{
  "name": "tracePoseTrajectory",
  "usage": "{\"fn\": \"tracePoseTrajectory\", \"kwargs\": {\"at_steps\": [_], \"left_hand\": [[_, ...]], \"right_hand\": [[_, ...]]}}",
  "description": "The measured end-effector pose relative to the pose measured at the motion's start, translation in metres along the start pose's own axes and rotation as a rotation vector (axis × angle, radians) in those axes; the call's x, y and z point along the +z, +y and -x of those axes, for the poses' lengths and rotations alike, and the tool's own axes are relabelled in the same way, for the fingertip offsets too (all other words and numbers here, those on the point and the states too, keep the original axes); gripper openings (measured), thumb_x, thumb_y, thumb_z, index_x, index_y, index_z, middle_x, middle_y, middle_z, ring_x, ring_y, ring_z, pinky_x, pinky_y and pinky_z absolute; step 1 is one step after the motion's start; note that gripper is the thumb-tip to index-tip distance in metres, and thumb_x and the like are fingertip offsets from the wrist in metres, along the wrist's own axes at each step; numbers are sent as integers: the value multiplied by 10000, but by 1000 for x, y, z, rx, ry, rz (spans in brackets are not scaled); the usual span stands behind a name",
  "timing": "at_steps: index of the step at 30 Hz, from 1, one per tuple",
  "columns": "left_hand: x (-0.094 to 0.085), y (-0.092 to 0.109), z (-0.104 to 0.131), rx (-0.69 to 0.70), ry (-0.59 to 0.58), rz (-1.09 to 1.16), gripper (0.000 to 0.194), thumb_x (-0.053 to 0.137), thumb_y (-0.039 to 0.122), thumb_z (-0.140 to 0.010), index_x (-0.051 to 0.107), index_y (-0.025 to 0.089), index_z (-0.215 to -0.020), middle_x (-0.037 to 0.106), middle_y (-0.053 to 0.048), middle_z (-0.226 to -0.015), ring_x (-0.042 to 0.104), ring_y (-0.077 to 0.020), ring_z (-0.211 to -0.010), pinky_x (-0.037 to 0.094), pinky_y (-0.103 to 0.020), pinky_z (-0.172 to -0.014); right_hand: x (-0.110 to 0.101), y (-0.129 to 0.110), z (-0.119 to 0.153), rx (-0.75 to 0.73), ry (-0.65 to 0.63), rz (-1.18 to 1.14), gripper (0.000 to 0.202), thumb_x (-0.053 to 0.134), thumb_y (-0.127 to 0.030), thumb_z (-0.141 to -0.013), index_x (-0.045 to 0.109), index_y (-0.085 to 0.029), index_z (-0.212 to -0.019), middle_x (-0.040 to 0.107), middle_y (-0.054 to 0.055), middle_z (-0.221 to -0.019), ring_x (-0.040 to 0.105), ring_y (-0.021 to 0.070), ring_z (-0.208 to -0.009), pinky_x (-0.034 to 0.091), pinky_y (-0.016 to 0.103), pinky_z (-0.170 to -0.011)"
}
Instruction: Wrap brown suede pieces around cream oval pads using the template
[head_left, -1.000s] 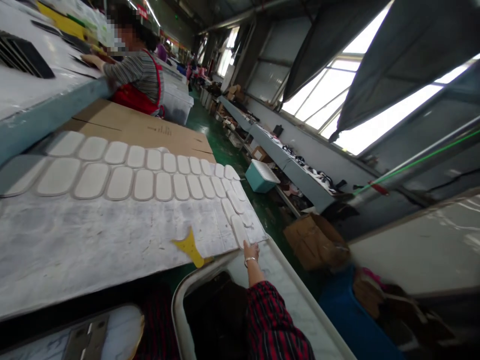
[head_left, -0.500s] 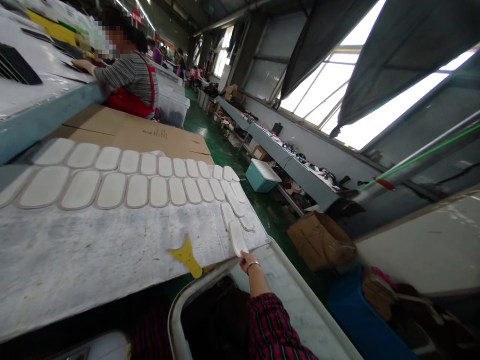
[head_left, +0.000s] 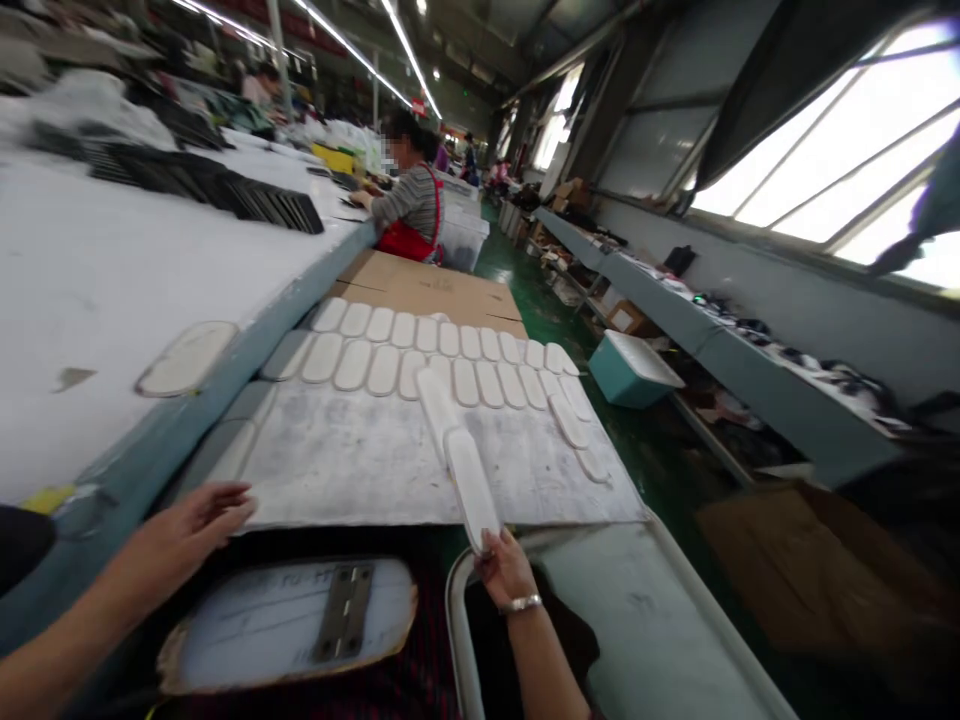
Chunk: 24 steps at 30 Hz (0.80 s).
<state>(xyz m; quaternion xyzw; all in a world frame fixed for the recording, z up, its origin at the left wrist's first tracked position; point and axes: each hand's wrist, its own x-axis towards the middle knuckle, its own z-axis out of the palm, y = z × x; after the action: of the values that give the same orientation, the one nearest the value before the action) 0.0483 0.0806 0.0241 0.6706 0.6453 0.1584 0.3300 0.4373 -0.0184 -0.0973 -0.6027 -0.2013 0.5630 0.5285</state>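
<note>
My right hand (head_left: 506,570) grips the near end of a white oval pad (head_left: 472,480), raised over the board's front edge. A second white oval pad (head_left: 433,405) overlaps its far end; whether the two are joined I cannot tell. My left hand (head_left: 206,520) is open, with fingers stretched out at the board's near left corner and nothing in them. Two rows of white oval pads with grey rims (head_left: 382,368) lie along the far side of the pale board (head_left: 337,455). Below, in front of me, lies an oval plate (head_left: 262,610) with a metal hinge (head_left: 343,612).
On the white table (head_left: 150,270) at left are another oval pad (head_left: 191,358) and a row of dark pieces (head_left: 255,200). A co-worker (head_left: 412,200) sits beyond the cardboard (head_left: 450,285). A pale tub (head_left: 637,610) stands at right, a teal box (head_left: 634,370) farther off.
The view has swung left. My right hand has lifted the pad from the board's right end and carried it left, a second pad overlapping it. My left hand has come into view.
</note>
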Motion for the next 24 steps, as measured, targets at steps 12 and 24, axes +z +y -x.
{"fn": "tracePoseTrajectory", "kwargs": {"at_steps": [12,24], "left_hand": [[92,-27,-120,546,-361,-579,700,588,388,-719,384,134,-1339,343,-135,-1423,319,-259,-1306,258,-357,-1064],[112,-40,-135,483,-419,-550,534,486,470,-811,493,184,-1261,405,-102,-1394,360,-239,-1269,266,-347,-1036]], "right_hand": [[58,19,-60,181,-168,383,223,662,-239,-639,512,-183,-795,575,16,-744,582,179,-615,495,304,-476],[59,54,2,45,36,187,488,632,-527,-675,509,-164,-978,617,84,-976,602,229,-840,530,309,-607]]}}
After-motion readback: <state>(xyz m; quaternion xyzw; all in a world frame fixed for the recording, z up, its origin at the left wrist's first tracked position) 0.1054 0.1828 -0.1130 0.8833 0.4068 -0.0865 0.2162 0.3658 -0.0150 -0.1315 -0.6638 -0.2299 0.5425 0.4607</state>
